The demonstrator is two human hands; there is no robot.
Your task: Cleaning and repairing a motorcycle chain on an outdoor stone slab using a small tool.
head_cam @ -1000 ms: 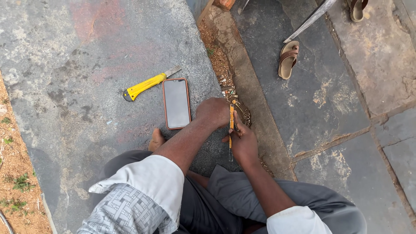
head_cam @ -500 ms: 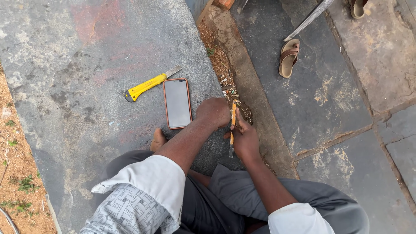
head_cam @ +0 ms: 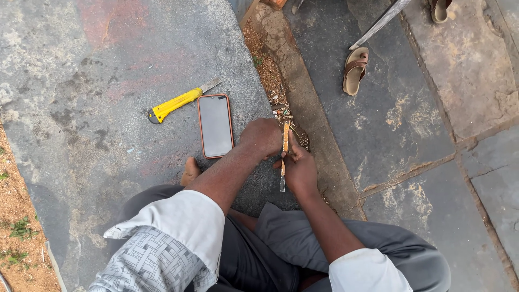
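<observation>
At the stone slab's [head_cam: 108, 81] edge, left hand [head_cam: 263, 138] closes around a thin wooden stick [head_cam: 285, 141]; right hand [head_cam: 299, 170] grips a blade [head_cam: 282, 176] against it. Shavings [head_cam: 267, 75] lie nearby; carving looks partly done. Phone [head_cam: 215, 125] and yellow knife [head_cam: 175, 103] rest untouched.

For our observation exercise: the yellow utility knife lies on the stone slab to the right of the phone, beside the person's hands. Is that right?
Not quite. The head view shows the yellow utility knife on the stone slab to the left of the phone, away from the hands.
</observation>
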